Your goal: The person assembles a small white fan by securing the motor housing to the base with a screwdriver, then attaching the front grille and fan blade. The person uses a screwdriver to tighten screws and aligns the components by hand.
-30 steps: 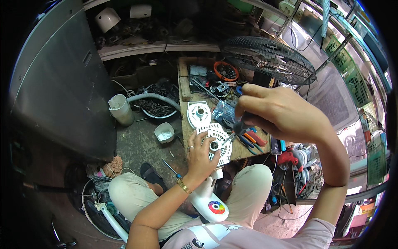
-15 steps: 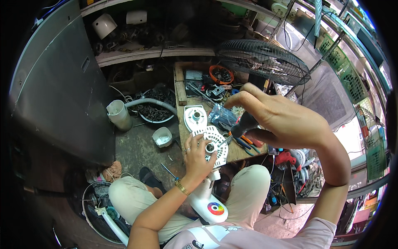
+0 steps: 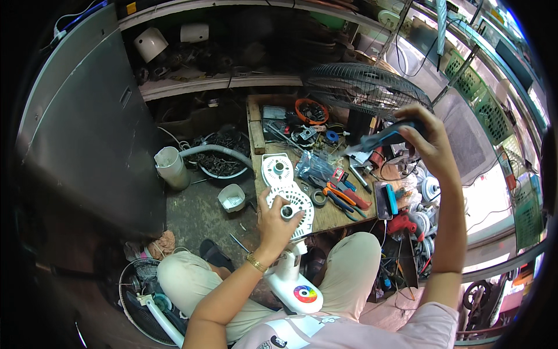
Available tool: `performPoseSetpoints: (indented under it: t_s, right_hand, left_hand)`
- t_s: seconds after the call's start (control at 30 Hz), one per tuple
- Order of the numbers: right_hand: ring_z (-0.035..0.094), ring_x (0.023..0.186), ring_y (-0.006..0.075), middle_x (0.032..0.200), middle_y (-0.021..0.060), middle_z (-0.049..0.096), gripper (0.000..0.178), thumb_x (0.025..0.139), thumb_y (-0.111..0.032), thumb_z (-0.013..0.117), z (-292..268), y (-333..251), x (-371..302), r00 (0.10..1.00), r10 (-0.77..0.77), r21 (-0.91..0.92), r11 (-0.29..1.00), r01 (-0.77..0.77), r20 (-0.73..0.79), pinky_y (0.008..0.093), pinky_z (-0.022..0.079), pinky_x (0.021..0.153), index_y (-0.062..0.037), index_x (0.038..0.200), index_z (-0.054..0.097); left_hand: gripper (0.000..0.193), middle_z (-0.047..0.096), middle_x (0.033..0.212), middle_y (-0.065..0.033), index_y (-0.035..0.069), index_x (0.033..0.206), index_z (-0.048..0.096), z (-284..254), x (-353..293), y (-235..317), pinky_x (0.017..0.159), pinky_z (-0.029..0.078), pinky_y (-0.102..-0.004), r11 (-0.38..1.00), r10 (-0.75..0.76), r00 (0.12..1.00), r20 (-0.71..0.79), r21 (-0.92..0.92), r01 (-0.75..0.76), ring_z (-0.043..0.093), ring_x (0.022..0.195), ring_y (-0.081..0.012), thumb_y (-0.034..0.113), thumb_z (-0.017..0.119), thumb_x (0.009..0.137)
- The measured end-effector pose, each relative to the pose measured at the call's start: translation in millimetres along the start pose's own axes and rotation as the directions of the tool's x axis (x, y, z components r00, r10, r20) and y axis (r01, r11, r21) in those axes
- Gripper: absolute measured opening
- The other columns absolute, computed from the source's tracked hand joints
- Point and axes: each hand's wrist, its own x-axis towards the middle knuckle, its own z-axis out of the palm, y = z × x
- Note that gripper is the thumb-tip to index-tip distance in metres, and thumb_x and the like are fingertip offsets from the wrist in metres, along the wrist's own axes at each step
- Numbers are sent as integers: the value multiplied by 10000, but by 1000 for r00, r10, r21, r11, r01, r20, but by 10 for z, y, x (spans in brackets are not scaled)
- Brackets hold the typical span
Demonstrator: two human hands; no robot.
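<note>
The left hand is clasped on the white vented fan motor housing, at the near-left edge of the tabletop. The right hand, raised at right, is wrapped around a blurred tool, probably a screwdriver. Right of the housing lie a tape roll and orange-handled pliers; nearer stands the white fan base.

I see plain white on the fan cover, patterned with rings of slots, on the smaller plate and on the fan base, whose disc is rainbow-coloured. Over my link, the screwdriver reads black with a blue streak, the bowl orange, the drill red, the baskets green, the bracelet gold.
</note>
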Motion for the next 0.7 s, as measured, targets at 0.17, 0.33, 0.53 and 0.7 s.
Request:
performPoseSetpoints:
  t_s: [0.17, 0.33, 0.53, 0.7]
  right_hand:
    - [560, 632, 70, 885, 9, 576, 208, 928, -101, 549, 363, 1802, -675, 844, 482, 500, 804, -321, -235, 210, 464, 544, -49, 1126, 579]
    - [513, 536, 90, 955, 70, 560, 205, 907, -33, 536, 1117, 2879, -1010, 682, 609, 437, 784, -440, -405, 232, 424, 444, -59, 1109, 531]
    - [579, 932, 279, 1057, 157, 579, 317, 803, -42, 612, 1018, 3298, -1312, 804, 315, -185, 870, -457, -505, 385, 467, 816, -42, 1110, 534]
    - [543, 1079, 234, 1142, 136, 565, 421, 816, -129, 656, 1232, 1967, -1033, 907, 358, 230, 923, -308, -223, 367, 440, 908, -46, 1206, 523]
  left_hand:
    - [270, 500, 1211, -145, 59, 801, 580, 141, 40, -69, 898, 451, -397, 986, -64, 998, -11, -157, 62, 547, 1105, -324, 164, 797, 680]
    - [247, 514, 1203, -148, 69, 783, 587, 37, 30, -202, 886, 459, -404, 984, -17, 995, -100, -177, -1, 562, 1079, -336, 144, 792, 668]
    - [242, 469, 1262, -177, 62, 799, 581, -126, 46, -79, 979, 392, -420, 956, 103, 984, -147, -258, -138, 478, 1191, -331, 114, 778, 670]
    - [219, 448, 1292, -180, 73, 808, 565, -586, 61, 135, 1034, 323, -442, 872, 241, 958, -157, -399, -285, 428, 1224, -319, 159, 738, 704]
